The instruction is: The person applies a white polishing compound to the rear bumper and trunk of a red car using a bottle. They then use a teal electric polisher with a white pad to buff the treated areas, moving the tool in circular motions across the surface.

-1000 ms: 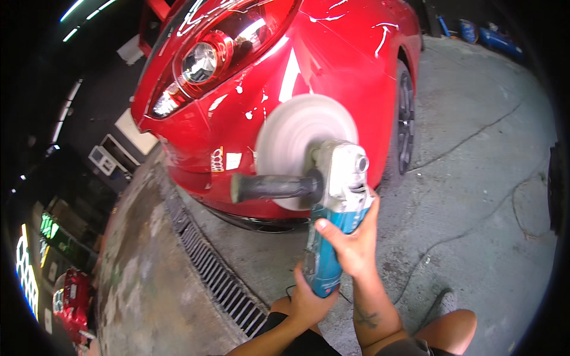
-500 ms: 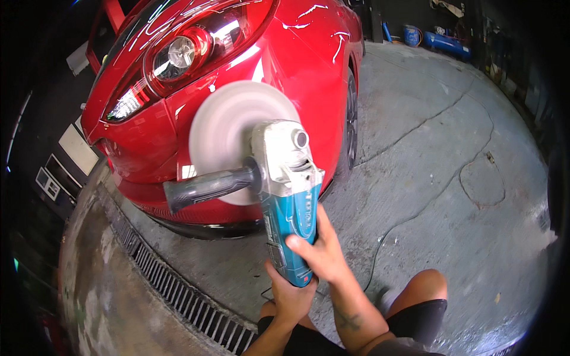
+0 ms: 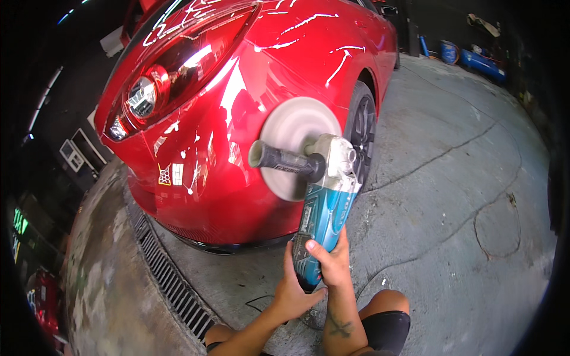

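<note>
Both of my hands hold a teal and silver car polisher (image 3: 325,215) by its body. My left hand (image 3: 295,295) wraps the lower end of it. My right hand (image 3: 333,264) grips the right side just above, thumb laid across the front. A round white pad (image 3: 297,124), blurred as if spinning, is against or very close to the rear corner of a red car (image 3: 208,207), left of the wheel. Neither hand is on the black side handle (image 3: 288,163), which sticks out to the left.
White streaks mark the red paint near the lamp (image 3: 142,98). A wheel (image 3: 361,133) stands right of the pad. A cord (image 3: 427,252) snakes over the grey floor. A drain grate (image 3: 172,285) runs along the left. A blue tank (image 3: 484,64) lies at the far right.
The polisher has moved right across the bumper, from below the lamp toward the wheel, and its side handle now tilts up at the left. Both hands keep their hold, and the view has shifted.
</note>
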